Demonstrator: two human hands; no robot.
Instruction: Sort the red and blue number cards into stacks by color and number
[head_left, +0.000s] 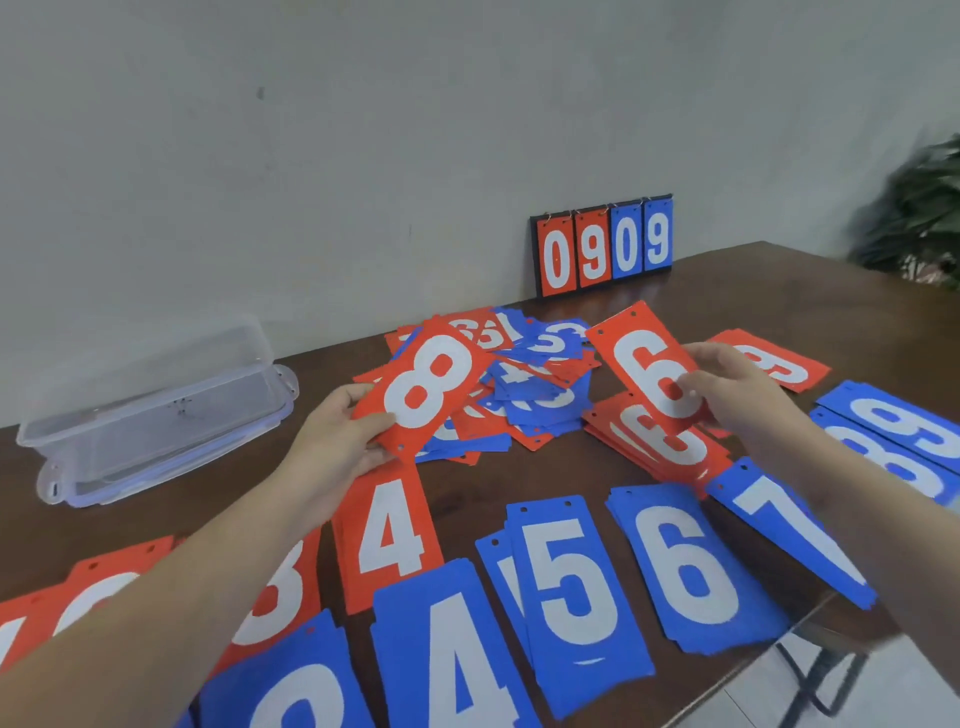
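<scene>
A clear plastic container sits at the left of the bench, and just right of it the left hand has its fingers clamped on the lower end of a red 8 card, held above the mixed card pile. Further right, the right hand pinches a red 6 card over the red 6 stack. Sorted stacks, among them the red 4, blue 5 and blue 6, lie along the near edge.

Clear plastic box, plant, table.
</scene>
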